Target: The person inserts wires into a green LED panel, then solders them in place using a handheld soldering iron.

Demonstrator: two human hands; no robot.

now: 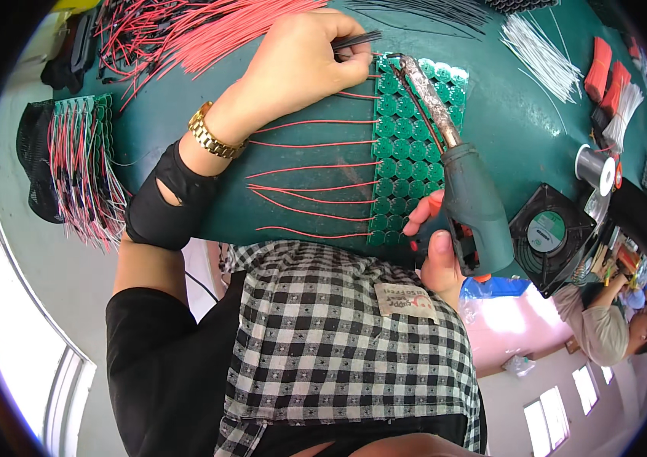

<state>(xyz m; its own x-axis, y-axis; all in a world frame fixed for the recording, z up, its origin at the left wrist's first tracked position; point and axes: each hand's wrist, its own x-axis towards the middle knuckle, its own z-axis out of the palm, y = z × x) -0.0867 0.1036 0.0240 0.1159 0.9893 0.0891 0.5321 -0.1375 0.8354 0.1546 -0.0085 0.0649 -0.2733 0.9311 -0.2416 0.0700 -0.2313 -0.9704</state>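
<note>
Head view: pinching black wires [360, 40] in left hand [300, 65] beside the board's [397, 145] upper left corner, clasping iron [476, 198] in right hand [443, 266]; best to touch briefly, keeping wires still (no tugging).

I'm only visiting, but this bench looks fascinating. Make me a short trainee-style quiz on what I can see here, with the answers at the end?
1. Which hand grips the soldering tool?
2. True or false: the black fan lies to the right of the green circuit boards.
3. Fill in the blank: the left hand holds a small bundle of ____ wires.

Key:
1. The right hand.
2. True.
3. Black.
</note>
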